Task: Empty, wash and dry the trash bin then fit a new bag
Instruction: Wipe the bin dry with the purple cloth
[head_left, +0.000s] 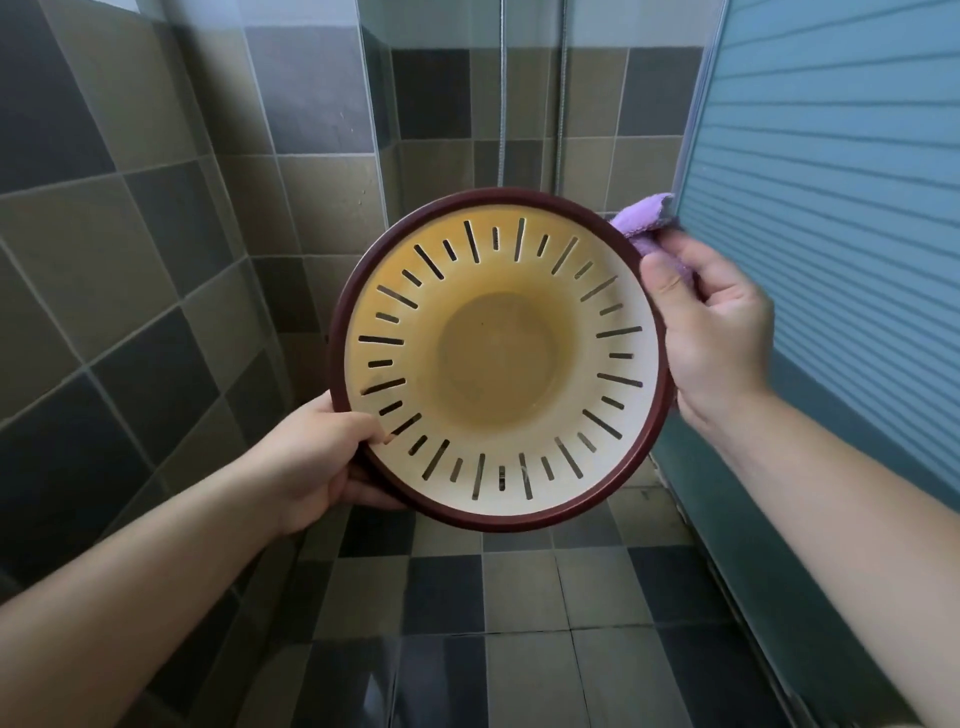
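Holding up a round cream plastic trash bin with a dark maroon rim (363, 306), the person has its open mouth turned toward the camera, in the air above the checkered grey and beige tiled floor (519, 597). Its inside is empty, with a yellowish flat bottom, and narrow slots of two lengths run around its wall like spokes.

The left hand (317, 457) grips the lower left of the rim: the thumb lies on the inner wall by the slots, and the other fingers (374, 498) curl under the outside.

The right hand (711, 332) is at the upper right of the rim, closed on a bunched lilac terry cloth (641, 223). The thumb rests against the rim's outer edge, while the cloth sticks out above the hand, touching the bin's outer side.

Behind the bin stands a wall of grey and tan square tiles (156, 234), with a metal shower hose (502, 104) hanging down it. A frosted blue striped glass panel (831, 208) stands just beside the right hand.
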